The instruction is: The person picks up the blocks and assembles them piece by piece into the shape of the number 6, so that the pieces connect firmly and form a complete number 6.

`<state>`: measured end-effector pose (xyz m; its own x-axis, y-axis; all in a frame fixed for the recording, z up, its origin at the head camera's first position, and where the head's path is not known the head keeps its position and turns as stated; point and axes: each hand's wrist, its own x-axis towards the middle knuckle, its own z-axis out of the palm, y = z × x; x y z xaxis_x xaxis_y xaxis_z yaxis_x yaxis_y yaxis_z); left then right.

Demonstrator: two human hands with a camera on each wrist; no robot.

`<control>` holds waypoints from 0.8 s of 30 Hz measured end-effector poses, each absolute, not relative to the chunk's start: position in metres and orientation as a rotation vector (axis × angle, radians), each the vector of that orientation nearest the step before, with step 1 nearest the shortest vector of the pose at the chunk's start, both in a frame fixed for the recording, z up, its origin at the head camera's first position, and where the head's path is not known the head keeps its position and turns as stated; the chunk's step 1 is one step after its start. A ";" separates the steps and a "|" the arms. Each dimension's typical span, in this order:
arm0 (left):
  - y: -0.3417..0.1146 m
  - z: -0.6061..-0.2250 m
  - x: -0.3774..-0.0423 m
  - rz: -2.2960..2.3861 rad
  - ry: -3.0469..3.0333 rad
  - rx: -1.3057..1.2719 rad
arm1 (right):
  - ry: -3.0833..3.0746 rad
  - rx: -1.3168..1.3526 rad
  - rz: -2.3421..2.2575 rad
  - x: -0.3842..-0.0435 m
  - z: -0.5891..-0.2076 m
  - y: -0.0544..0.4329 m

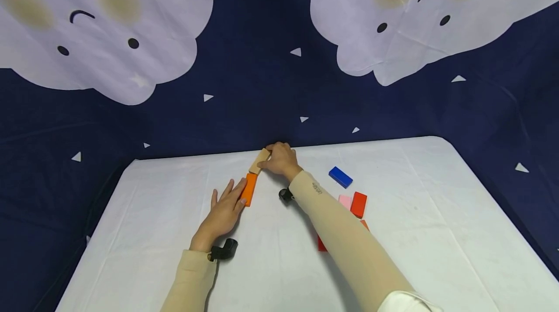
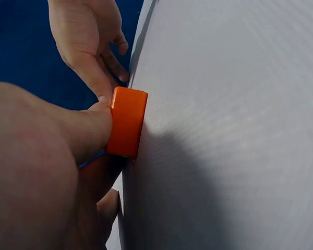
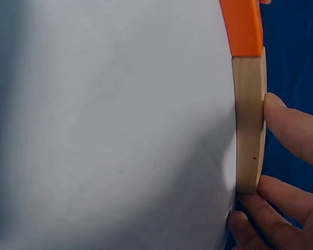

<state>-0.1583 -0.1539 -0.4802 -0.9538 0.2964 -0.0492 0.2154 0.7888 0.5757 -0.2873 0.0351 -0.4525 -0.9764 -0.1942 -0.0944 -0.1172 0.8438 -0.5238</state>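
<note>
On the white tabletop, an orange block [image 1: 249, 189] and a plain wooden block [image 1: 259, 161] lie end to end near the far edge, at a slight angle to each other. My left hand [image 1: 222, 212] holds the orange block from its left side, thumb [image 2: 96, 130] against it and the other fingers spread. With the thumb on its side and fingers around its far end, my right hand [image 1: 281, 160] grips the wooden block. In the right wrist view the wooden block [image 3: 248, 125] meets the end of the orange block [image 3: 244, 28].
Right of the right forearm lie a blue block [image 1: 340, 177], a pink block [image 1: 345, 201] and a red block [image 1: 359, 205]. An orange piece [image 1: 364, 225] and another red block [image 1: 321, 244] are partly hidden by the sleeve. A dark blue cloth [image 1: 262, 84] hangs behind the table.
</note>
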 end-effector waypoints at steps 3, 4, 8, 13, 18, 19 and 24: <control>-0.154 -0.480 -0.158 0.891 2.839 0.407 | 2.862 -0.257 -0.817 -0.289 -0.452 0.037; -0.154 -0.480 -0.158 0.892 2.839 0.407 | 2.857 -0.265 -0.823 -0.289 -0.452 0.038; -0.153 -0.481 -0.158 0.889 2.839 0.406 | 2.849 -0.293 -0.833 -0.291 -0.454 0.040; -0.153 -0.481 -0.158 0.890 2.840 0.402 | 2.849 -0.303 -0.853 -0.293 -0.457 0.041; -0.153 -0.481 -0.159 0.899 2.837 0.400 | 2.857 -0.289 -0.861 -0.295 -0.460 0.040; -0.153 -0.481 -0.159 0.897 2.836 0.399 | 2.858 -0.287 -0.860 -0.295 -0.460 0.040; -0.154 -0.480 -0.158 0.897 2.838 0.404 | 2.857 -0.299 -0.879 -0.293 -0.459 0.040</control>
<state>-0.1584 -0.1535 -0.4804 -0.9545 0.2941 -0.0499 0.2120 0.7865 0.5801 -0.2933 0.0402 -0.4594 -0.9708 -0.2287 -0.0726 -0.1483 0.8098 -0.5677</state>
